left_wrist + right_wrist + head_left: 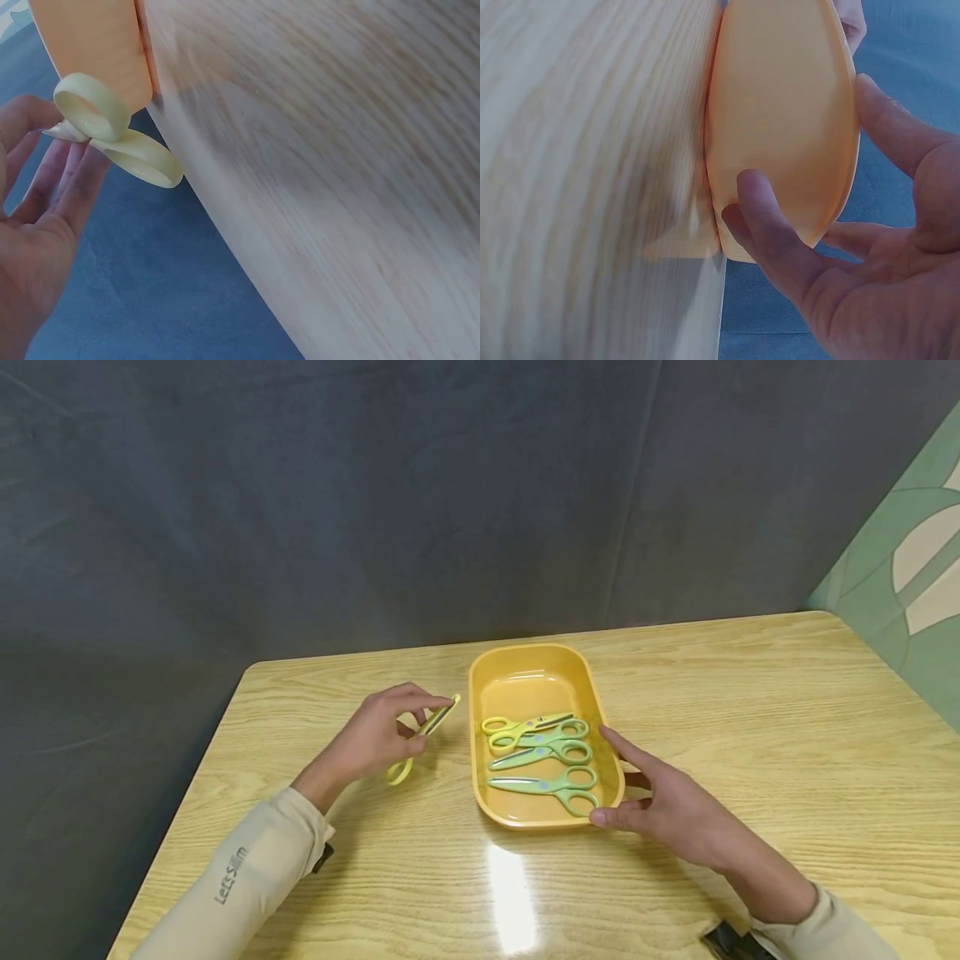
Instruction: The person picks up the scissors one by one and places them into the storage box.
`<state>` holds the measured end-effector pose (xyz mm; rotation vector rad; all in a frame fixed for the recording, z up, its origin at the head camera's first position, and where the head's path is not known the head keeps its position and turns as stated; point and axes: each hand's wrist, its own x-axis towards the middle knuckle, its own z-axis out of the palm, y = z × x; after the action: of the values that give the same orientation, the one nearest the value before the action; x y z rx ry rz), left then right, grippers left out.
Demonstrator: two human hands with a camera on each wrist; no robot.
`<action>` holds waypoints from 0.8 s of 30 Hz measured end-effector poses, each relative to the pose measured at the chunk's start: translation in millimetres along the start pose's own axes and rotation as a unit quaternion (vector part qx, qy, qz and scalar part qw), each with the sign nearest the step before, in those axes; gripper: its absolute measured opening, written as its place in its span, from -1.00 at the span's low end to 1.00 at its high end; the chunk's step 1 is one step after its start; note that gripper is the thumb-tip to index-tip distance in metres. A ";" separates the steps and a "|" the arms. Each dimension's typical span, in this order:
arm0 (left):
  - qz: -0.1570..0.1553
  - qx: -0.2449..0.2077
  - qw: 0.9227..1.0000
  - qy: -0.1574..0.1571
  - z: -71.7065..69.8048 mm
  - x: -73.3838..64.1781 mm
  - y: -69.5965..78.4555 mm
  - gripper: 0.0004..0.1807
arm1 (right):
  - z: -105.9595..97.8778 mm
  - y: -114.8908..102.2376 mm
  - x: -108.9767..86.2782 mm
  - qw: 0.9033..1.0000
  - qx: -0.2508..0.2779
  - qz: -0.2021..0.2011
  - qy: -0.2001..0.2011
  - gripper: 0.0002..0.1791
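My left hand (382, 731) pinches a pair of yellow scissors (438, 717) between thumb and fingertips, beside the tray's left side. Their pale yellow handle loops (142, 157) show in the left wrist view, hanging below the fingers. My right hand (675, 806) holds the near right corner of an orange-yellow tray (517, 677). The thumb lies at the front rim and the fingers press the outer right wall (787, 112). In the tray lie yellow scissors (517, 729), overlapping one of the green scissors (555, 785) beside and below them.
The tray stands on a light wood-grain table (750, 718), whose far edge meets a dark grey cloth backdrop (450, 510). A green and cream patterned panel (915, 568) stands at the right. Light glares off the table in front of the tray.
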<state>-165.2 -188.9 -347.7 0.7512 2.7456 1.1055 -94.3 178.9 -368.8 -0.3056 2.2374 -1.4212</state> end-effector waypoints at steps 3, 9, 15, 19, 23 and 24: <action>-0.002 -0.001 1.000 0.001 0.0 0.8 2.2 -0.39 | -0.3 -0.6 -0.2 1.000 -0.003 0.000 0.002 0.22; 0.002 0.005 1.000 0.001 -0.7 4.0 5.9 -0.40 | -1.7 -0.6 -0.6 1.000 -0.013 0.007 0.010 0.22; -0.003 0.012 1.000 0.015 -0.4 8.1 9.9 -0.44 | -2.0 -0.8 0.0 1.000 -0.010 0.006 0.008 0.23; -0.004 0.026 0.999 0.031 0.3 10.2 12.5 -0.49 | -2.3 -0.7 0.2 1.000 -0.006 0.007 0.006 0.23; -0.003 0.037 0.999 0.035 0.6 12.0 13.6 -0.51 | -2.1 -0.4 0.3 1.000 -0.006 0.008 0.004 0.22; -0.001 0.037 0.999 0.035 0.6 12.3 13.8 -0.51 | -2.2 -0.2 0.3 1.000 -0.006 0.007 0.005 0.22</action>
<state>-170.1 -174.1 -337.7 0.7306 2.8591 1.0542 -95.7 180.4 -367.8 -0.2875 2.2526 -1.4043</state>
